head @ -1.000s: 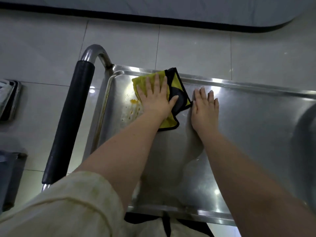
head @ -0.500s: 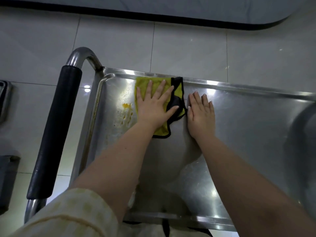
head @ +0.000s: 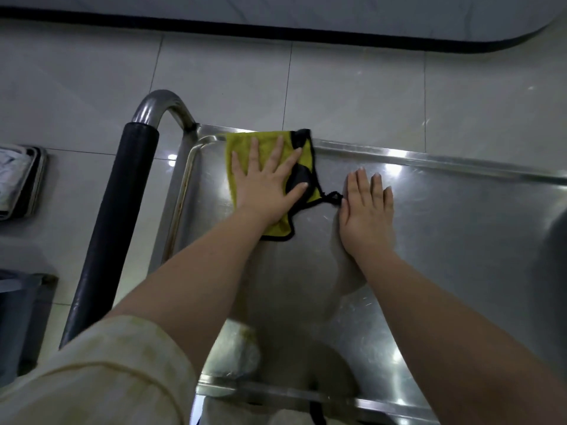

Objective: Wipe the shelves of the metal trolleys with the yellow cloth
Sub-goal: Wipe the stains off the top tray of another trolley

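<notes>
Nearest, a cream sleeve (head: 101, 372) covers the left arm by the near edge of the trolley's steel shelf (head: 445, 271), and both bare forearms reach across it. Farther in, the right hand (head: 366, 210) lies flat on bare metal, fingers straight and together, its grip holding nothing, just beside a loose black thread of the yellow cloth (head: 242, 145). The left hand (head: 267, 185) presses that cloth with its grip spread wide. The cloth sits in the shelf's far-left corner, lapping the far rim, with the black handle (head: 116, 228) along the left edge and tiled floor (head: 352, 96) beyond.
</notes>
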